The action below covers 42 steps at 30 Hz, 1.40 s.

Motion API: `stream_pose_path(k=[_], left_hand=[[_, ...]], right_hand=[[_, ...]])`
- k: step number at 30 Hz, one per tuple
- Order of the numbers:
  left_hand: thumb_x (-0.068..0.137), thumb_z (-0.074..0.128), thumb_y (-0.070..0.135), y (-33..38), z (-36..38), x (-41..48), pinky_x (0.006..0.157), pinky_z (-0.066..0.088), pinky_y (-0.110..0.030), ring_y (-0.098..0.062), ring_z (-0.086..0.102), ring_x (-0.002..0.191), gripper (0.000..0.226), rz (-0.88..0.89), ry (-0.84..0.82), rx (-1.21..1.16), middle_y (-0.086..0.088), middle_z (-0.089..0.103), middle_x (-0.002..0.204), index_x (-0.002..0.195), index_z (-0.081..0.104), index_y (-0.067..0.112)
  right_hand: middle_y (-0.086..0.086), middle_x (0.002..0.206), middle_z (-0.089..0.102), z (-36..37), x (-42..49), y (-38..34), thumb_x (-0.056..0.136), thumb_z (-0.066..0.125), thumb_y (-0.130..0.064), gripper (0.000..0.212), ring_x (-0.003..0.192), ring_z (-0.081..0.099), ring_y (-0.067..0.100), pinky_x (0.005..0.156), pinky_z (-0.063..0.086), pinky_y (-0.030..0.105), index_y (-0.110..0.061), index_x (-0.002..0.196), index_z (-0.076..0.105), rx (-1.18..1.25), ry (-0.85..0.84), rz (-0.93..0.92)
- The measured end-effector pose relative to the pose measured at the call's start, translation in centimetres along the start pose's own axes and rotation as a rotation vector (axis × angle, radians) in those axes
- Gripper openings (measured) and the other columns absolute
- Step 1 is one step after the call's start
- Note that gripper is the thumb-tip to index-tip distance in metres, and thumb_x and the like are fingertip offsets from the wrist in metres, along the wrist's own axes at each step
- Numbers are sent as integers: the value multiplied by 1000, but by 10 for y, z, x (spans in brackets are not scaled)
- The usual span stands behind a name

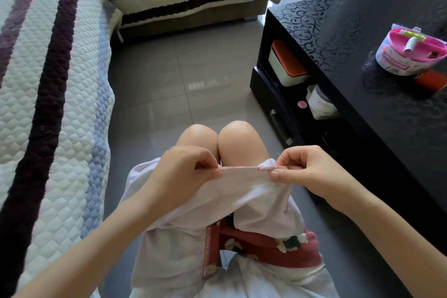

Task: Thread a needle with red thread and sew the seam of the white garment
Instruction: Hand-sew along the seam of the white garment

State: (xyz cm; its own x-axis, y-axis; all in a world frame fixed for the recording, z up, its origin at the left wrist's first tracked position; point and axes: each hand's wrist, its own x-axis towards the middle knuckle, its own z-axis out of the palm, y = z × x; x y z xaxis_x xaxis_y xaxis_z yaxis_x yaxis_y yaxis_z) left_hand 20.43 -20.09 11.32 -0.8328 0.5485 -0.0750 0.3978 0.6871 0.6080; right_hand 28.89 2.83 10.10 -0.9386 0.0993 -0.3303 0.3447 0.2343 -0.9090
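The white garment [244,191] lies over my lap, its seam edge stretched level between both hands above my knees. My left hand [186,169] pinches the left end of the seam. My right hand [304,169] pinches the right end and holds a thin needle [283,157] that points up and left from its fingers. Red thread [267,168] shows as a short row of stitches along the seam next to my right thumb, with a loop rising toward the needle.
A black glossy table [362,60] stands at the right, with a pink sewing kit tub [411,52] and an orange spool [433,81] on top. A quilted striped sofa cover [48,94] fills the left. Grey floor tiles [181,84] lie ahead of my knees.
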Motion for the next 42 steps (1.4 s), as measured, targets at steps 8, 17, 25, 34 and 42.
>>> stream_pose_path(k=[8,17,25,34,42], left_hand=[[70,70,28,13,15,10,61,42,-10,3,58,67,18,-183,-278,-381,13,65,71,85,64,20],[84,72,24,20,29,17,62,46,-13,-1,61,68,13,-275,-306,-644,4,69,72,84,74,11],[84,72,23,19,38,13,83,54,-34,-14,68,84,14,-311,-222,-771,-8,75,88,85,75,9],[90,65,23,16,44,6,67,47,-11,6,63,73,14,-186,-99,-581,16,71,74,78,72,20],[89,65,26,12,46,10,71,49,-15,4,64,77,13,-252,-85,-601,14,72,75,81,73,19]], right_hand=[[-2,51,50,0,3,-2,78,75,-3,17,49,42,5,54,37,12,-1,67,62,25,-19,24],[3,52,35,-1,5,2,76,78,-8,18,49,31,9,49,29,15,-5,65,64,-6,-14,9],[15,58,43,5,7,2,69,83,-40,30,57,40,18,57,35,29,-14,70,69,9,-50,-13],[26,69,64,18,9,8,82,74,-22,20,63,58,32,64,49,39,-5,72,69,-4,88,-84],[-9,61,54,25,-5,9,89,57,-19,6,52,49,6,53,38,15,-15,89,62,-314,267,-392]])
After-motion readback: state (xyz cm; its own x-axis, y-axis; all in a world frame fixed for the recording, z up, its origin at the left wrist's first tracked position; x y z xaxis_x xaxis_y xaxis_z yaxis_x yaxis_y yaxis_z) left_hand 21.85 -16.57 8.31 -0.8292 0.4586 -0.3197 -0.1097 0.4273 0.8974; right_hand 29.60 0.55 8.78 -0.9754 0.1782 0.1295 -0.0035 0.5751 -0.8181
